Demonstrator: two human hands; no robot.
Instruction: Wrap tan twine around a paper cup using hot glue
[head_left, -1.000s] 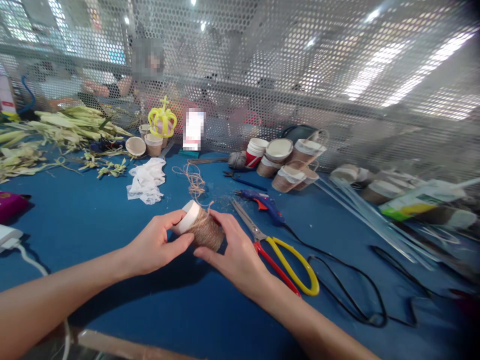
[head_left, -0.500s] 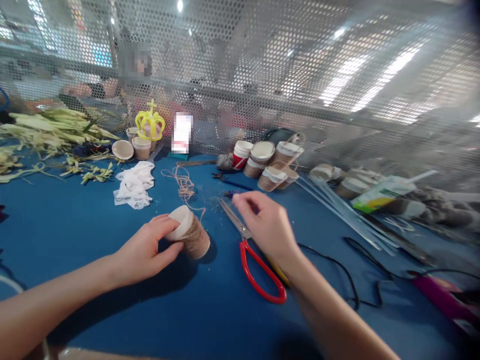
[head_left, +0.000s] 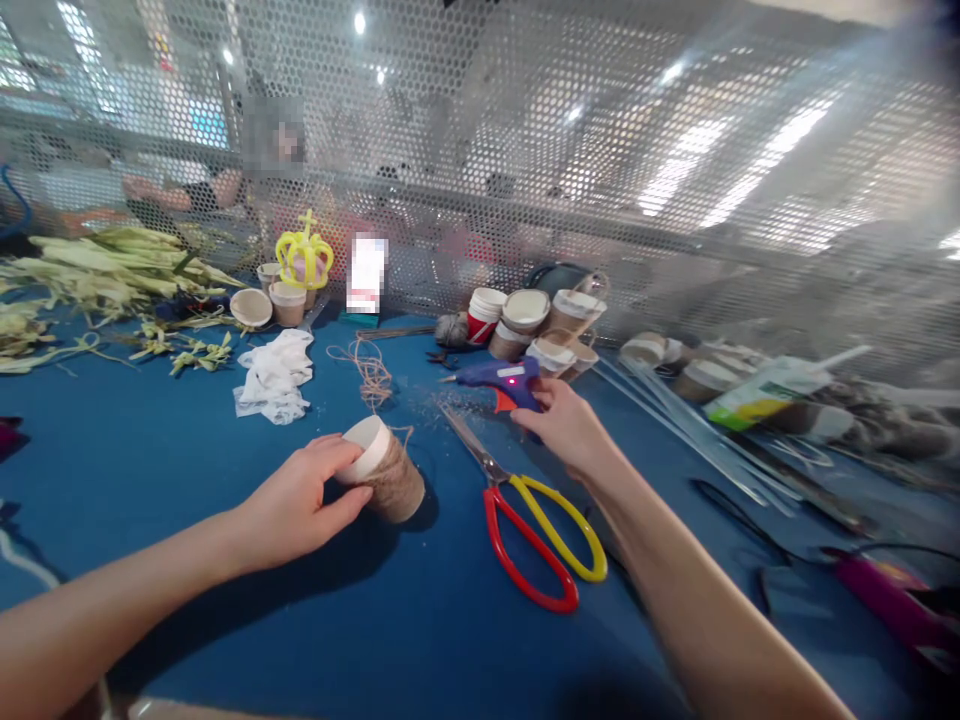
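Observation:
My left hand (head_left: 311,500) grips the white rim of a paper cup (head_left: 394,477) wrapped in brown twine, tilted on its side over the blue table. From the cup a strand runs up to a loose tangle of twine (head_left: 373,375). My right hand (head_left: 566,425) is closed round the handle of a blue hot glue gun (head_left: 495,377), its nozzle pointing left and a red light glowing on its body. Below the glue gun lie large scissors (head_left: 491,470) with one red and one yellow handle, blades slightly parted.
A crumpled white cloth (head_left: 276,375) lies left of the twine. Behind stand twine-wrapped cups (head_left: 525,310), a yellow crown (head_left: 304,255) and a phone (head_left: 367,272). Clear glue sticks (head_left: 690,430) and a black cable (head_left: 739,520) lie to the right. Pale husks (head_left: 112,265) are heaped at far left.
My right hand, empty above the scissors before, has taken hold of the glue gun and lifted it, uncovering the yellow handle. My left hand still holds the cup in nearly the same place.

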